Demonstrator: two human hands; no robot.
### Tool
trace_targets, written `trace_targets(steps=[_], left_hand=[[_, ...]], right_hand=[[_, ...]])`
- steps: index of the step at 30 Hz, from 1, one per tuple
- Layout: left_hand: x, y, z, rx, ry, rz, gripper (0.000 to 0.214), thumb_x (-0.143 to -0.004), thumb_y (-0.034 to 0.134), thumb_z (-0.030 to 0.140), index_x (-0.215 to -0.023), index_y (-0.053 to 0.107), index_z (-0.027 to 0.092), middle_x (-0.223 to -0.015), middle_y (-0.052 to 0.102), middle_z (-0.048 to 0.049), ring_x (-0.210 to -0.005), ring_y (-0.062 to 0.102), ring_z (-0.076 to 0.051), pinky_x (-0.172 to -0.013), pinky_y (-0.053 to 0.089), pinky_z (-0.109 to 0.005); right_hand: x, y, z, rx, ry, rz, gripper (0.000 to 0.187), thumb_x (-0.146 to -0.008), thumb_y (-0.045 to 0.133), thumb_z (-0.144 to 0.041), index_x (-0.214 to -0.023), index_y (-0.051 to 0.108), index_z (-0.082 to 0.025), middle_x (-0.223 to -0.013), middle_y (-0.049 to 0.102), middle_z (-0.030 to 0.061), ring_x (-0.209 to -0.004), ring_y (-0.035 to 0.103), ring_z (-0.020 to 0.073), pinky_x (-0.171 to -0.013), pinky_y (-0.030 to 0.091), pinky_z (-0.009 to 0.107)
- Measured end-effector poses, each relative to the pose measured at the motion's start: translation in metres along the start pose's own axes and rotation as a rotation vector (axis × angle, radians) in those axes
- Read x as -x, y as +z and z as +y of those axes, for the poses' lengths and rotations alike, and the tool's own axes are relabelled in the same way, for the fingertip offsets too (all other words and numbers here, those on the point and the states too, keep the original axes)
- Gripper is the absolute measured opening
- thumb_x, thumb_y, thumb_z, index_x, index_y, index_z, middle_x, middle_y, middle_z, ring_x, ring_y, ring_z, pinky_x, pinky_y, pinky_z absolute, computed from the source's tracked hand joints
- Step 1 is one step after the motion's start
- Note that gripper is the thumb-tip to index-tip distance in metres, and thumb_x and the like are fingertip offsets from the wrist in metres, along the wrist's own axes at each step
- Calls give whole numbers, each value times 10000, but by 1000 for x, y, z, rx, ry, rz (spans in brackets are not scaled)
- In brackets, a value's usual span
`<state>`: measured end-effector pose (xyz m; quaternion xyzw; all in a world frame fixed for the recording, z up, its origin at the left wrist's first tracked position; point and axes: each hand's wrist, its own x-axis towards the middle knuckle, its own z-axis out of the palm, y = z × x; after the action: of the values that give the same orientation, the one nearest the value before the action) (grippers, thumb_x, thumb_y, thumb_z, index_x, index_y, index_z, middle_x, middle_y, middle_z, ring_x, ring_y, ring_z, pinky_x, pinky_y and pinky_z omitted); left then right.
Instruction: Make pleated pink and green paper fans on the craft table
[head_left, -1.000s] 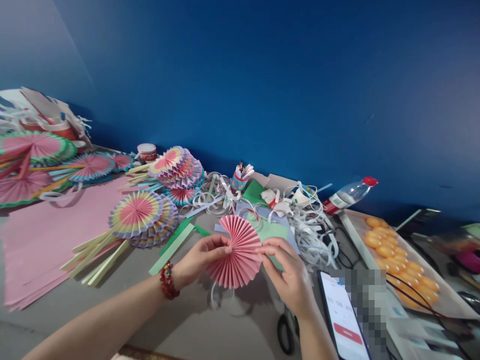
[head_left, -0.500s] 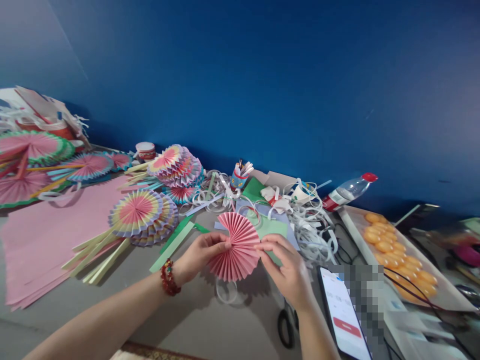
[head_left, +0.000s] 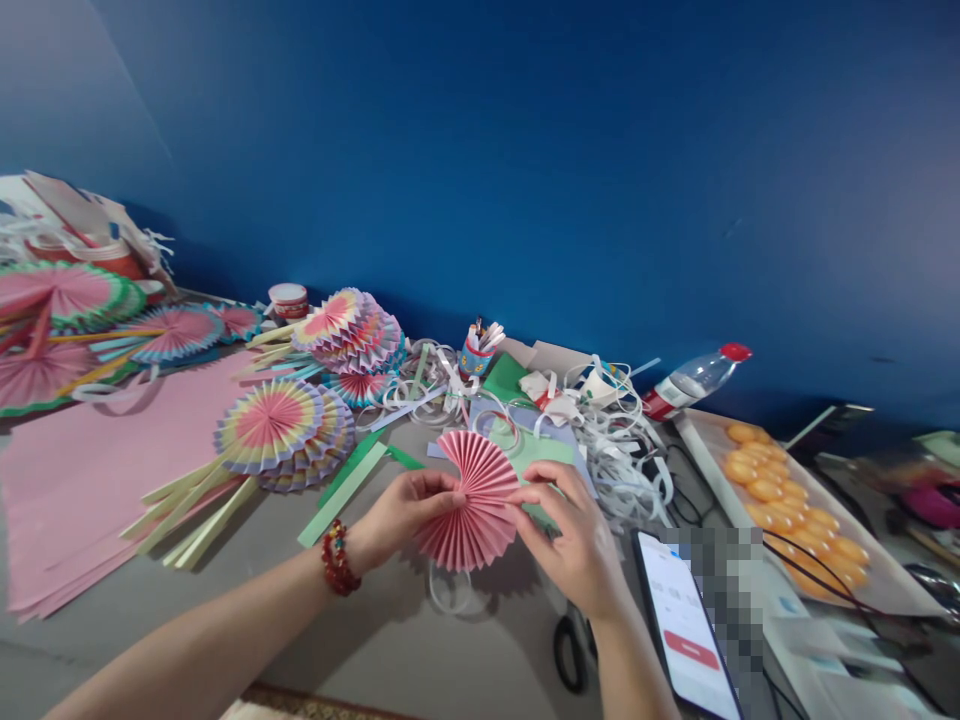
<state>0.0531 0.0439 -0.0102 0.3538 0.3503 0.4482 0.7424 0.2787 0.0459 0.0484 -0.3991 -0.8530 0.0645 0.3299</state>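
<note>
A pink pleated paper fan (head_left: pixel 472 500), opened into most of a disc, is held just above the grey table (head_left: pixel 390 640). My left hand (head_left: pixel 401 515), with a red bead bracelet at the wrist, pinches the fan's centre and left edge. My right hand (head_left: pixel 574 545) pinches the fan's right edge with thumb and forefinger. A loop of white paper strip (head_left: pixel 450 590) lies on the table under the fan. A light green sheet (head_left: pixel 544 455) lies just behind it.
Stacks of finished multicoloured fans (head_left: pixel 281 430) with paper handles lie left, on and beside pink sheets (head_left: pixel 82 470). Curled white strips (head_left: pixel 622 450), a cup of tools (head_left: pixel 476 355) and a bottle (head_left: pixel 694 380) sit behind. A phone (head_left: pixel 682 630), scissors (head_left: pixel 570 650) and a tray of orange pieces (head_left: pixel 787 510) lie right.
Both hands keep their pinch on the fan, which has shifted slightly up and left. The view has drifted a little.
</note>
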Motion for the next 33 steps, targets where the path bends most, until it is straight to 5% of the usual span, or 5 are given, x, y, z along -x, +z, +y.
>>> trace_targets(steps=[12,33], left_hand=[[1,3,-3,-70,-19,-29,319,-716,814,397,-874,731,133,-853,729,-64,-754,659,-176,-726,490,-260],[1,6,-4,-59,-32,3,329,-699,822,414,-870,742,144,-802,731,-36,-674,636,-143,-659,464,-228]], right_hand=[[0,7,-10,229,-119,-62,171,-878,584,-131,-986,656,-242,-1051,637,71,-1040,558,263,-1032,409,509],[-4,18,-18,207,-182,-54,155,-918,553,-127,-911,664,-235,-1007,708,31,-959,598,215,-1061,383,469]])
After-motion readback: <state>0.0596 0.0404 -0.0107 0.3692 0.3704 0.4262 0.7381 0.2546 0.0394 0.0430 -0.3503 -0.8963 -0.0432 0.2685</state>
